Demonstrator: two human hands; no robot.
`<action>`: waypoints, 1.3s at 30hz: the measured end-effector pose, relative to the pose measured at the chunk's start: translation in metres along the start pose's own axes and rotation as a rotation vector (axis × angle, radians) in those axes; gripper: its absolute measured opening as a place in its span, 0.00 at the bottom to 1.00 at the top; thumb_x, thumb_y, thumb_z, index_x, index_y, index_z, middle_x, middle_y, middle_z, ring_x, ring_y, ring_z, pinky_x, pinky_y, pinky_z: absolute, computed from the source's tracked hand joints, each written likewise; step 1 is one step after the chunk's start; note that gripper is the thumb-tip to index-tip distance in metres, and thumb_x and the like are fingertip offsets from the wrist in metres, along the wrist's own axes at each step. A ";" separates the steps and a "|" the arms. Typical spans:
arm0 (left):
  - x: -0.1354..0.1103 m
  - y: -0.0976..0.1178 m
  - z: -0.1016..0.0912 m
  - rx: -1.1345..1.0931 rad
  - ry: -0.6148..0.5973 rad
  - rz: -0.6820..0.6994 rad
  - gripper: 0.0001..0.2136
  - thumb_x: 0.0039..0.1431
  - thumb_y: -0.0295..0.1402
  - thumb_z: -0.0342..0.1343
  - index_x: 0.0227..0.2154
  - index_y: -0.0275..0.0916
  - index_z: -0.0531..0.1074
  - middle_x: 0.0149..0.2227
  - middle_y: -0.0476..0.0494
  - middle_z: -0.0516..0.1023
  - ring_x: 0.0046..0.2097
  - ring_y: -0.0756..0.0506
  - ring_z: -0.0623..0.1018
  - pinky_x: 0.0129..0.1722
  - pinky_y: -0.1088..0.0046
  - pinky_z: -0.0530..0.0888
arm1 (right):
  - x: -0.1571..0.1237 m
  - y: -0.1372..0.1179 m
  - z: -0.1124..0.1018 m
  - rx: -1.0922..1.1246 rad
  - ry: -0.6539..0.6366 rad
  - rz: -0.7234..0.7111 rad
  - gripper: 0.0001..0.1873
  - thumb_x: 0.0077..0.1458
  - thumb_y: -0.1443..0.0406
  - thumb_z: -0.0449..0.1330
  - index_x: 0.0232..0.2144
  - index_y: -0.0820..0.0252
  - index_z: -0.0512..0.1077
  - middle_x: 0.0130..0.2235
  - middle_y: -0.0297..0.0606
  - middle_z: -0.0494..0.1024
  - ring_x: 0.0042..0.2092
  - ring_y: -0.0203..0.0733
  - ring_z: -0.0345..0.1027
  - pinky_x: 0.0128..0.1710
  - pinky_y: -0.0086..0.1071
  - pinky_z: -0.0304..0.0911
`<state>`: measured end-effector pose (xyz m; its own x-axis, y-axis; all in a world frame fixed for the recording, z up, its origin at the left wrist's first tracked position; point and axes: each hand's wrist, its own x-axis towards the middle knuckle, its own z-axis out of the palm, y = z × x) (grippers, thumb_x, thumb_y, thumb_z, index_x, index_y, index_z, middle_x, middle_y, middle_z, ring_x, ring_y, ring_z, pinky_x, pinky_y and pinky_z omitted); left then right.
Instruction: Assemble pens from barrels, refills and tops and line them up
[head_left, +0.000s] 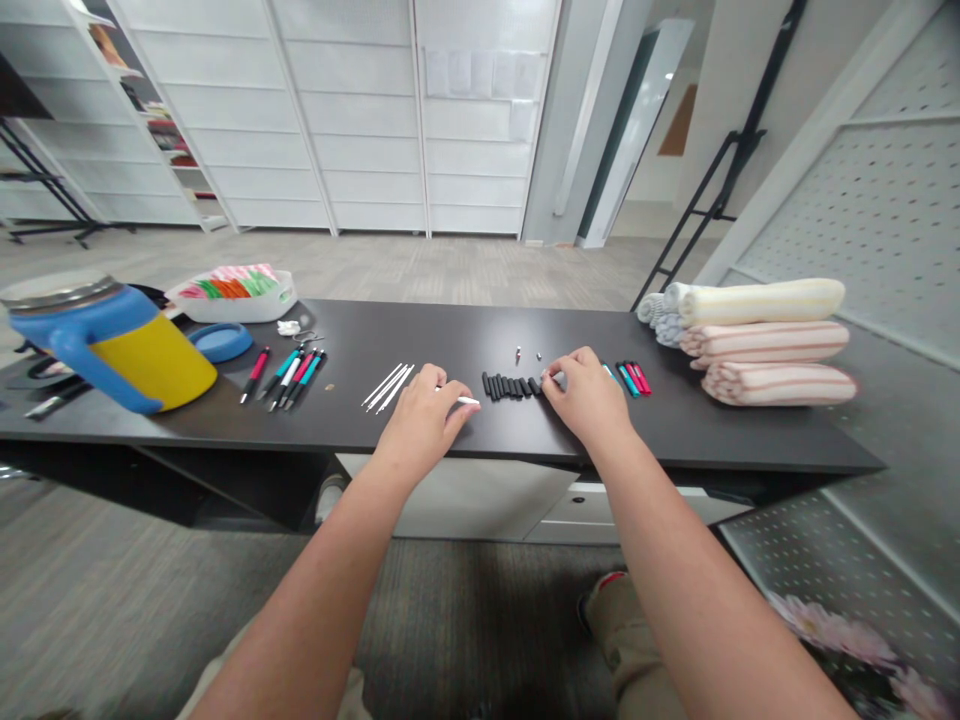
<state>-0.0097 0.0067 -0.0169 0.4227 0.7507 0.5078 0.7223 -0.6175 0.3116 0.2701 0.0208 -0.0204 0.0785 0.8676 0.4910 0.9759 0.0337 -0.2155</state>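
My left hand is closed on a slim white pen barrel, whose pointed end sticks out to the right past the thumb. Beside it on the left lie several thin white ink refills. My right hand rests at the right end of a row of short black rubber grips, its fingertips pinched together. What they hold is mostly hidden; a small pale bit shows there. Just behind are a small metal pen tip and another tiny piece. Teal and red pen barrels lie right of that hand.
Whole pens lie on the left of the dark table, near a blue-yellow mug, a blue ring-shaped lid and a white basket of colourful packets. Rolled towels are stacked at the right end.
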 end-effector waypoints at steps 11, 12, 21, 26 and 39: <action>0.003 0.001 -0.003 -0.111 -0.005 -0.016 0.12 0.75 0.35 0.48 0.49 0.39 0.75 0.45 0.39 0.72 0.47 0.42 0.74 0.51 0.63 0.73 | -0.005 -0.003 -0.003 0.140 0.150 -0.150 0.07 0.64 0.63 0.61 0.38 0.59 0.78 0.40 0.44 0.81 0.42 0.49 0.75 0.44 0.38 0.66; 0.003 0.001 -0.004 -0.114 -0.012 -0.018 0.12 0.76 0.35 0.47 0.49 0.39 0.75 0.45 0.39 0.72 0.47 0.42 0.75 0.51 0.63 0.72 | -0.008 -0.007 -0.005 0.186 0.173 -0.166 0.07 0.65 0.63 0.60 0.39 0.59 0.77 0.38 0.43 0.81 0.41 0.48 0.76 0.44 0.37 0.66; 0.003 0.003 -0.004 0.020 -0.070 0.015 0.14 0.77 0.39 0.45 0.49 0.41 0.75 0.43 0.41 0.76 0.45 0.41 0.76 0.47 0.64 0.71 | -0.032 -0.059 -0.002 0.254 0.062 -0.361 0.05 0.63 0.68 0.62 0.34 0.55 0.75 0.30 0.35 0.81 0.33 0.42 0.74 0.35 0.32 0.60; 0.002 0.007 -0.004 0.174 -0.098 0.055 0.14 0.77 0.39 0.45 0.50 0.43 0.75 0.42 0.42 0.77 0.45 0.40 0.75 0.43 0.63 0.67 | -0.032 -0.062 0.005 0.203 0.077 -0.380 0.05 0.65 0.69 0.63 0.34 0.56 0.76 0.29 0.36 0.80 0.33 0.43 0.72 0.34 0.33 0.58; 0.000 0.009 -0.003 0.243 -0.111 0.061 0.12 0.76 0.38 0.47 0.50 0.43 0.75 0.42 0.41 0.81 0.43 0.39 0.76 0.42 0.62 0.65 | -0.039 -0.067 0.008 0.326 0.123 -0.485 0.08 0.70 0.67 0.59 0.47 0.58 0.78 0.43 0.42 0.85 0.43 0.47 0.79 0.47 0.38 0.71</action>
<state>-0.0045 0.0006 -0.0113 0.5176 0.7430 0.4243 0.7979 -0.5982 0.0742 0.2006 -0.0111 -0.0314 -0.3187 0.6515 0.6885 0.7947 0.5795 -0.1806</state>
